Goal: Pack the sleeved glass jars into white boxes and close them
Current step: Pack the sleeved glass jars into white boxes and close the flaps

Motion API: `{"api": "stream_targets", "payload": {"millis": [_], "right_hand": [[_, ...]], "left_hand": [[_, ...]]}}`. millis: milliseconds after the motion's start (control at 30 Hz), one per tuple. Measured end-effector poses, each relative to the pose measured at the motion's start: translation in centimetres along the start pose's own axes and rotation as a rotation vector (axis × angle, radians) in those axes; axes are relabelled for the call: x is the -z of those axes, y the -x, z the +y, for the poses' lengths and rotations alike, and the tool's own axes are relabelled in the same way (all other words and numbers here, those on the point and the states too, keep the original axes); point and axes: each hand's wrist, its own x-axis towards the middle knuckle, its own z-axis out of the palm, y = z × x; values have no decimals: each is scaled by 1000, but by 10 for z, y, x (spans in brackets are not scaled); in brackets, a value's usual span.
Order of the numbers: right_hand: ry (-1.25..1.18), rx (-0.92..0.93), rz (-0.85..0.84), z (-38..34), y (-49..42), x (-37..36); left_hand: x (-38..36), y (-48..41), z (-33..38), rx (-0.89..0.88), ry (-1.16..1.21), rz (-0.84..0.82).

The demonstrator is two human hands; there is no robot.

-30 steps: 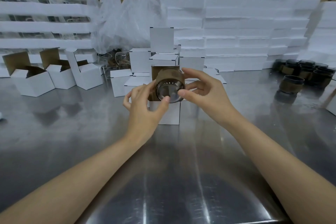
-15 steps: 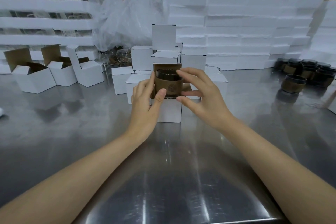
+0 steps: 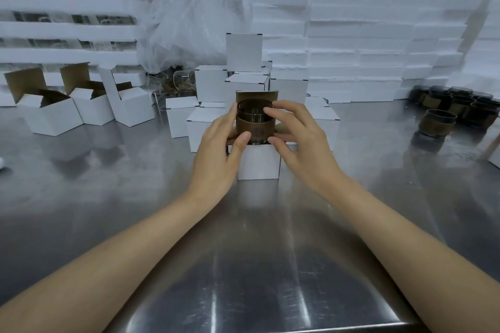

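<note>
A glass jar with a brown sleeve [image 3: 255, 127] stands upright in the mouth of a small white box [image 3: 258, 161] at the table's middle, its lower part just inside. The box's brown-lined lid flap [image 3: 256, 96] stands up behind the jar. My left hand [image 3: 219, 154] grips the jar's left side, thumb on the sleeve's front. My right hand [image 3: 297, 140] holds the right side with fingertips at the rim and base. More sleeved jars [image 3: 457, 108] stand in a group at the far right.
Open white boxes [image 3: 51, 113] sit at the left, closed white boxes [image 3: 213, 84] are stacked behind the one in use. Foam slabs [image 3: 359, 43] pile high along the back, with a plastic bag [image 3: 189, 21]. The steel table [image 3: 243, 265] lies in front.
The jar was tipped with its base facing me; both hands turned it upright and lowered it into the box's mouth.
</note>
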Motion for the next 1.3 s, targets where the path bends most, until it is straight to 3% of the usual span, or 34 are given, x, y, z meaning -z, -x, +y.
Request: {"api": "stream_targets", "payload": {"millis": [200, 300, 600, 667, 733, 833, 900, 1000, 1133, 1300], "right_hand": [[143, -11, -29, 4, -2, 3], [92, -64, -59, 4, -4, 5], [154, -144, -273, 10, -4, 9], [96, -173, -209, 8, -5, 10], [11, -230, -41, 6, -6, 11], [-256, -444, 233, 6, -9, 14], [-451, -574, 298, 8, -12, 15], [-509, -653, 216, 9, -10, 10], [-386, -635, 55, 10, -5, -1], [-429, -654, -13, 10, -5, -5]], "left_hand": [[0, -2, -1, 51, 6, 16], [-2, 0, 0, 37, -23, 33], [-4, 1, -5, 43, -129, 42], [-4, 1, -5, 51, -84, 64], [-3, 2, -5, 117, 21, 116], [-1, -2, -6, 310, 217, 208], [1, -3, -4, 314, 296, 218], [1, 1, 1, 198, 347, 126], [-2, 3, -1, 72, 121, -68], [1, -1, 1, 47, 17, -137]]}}
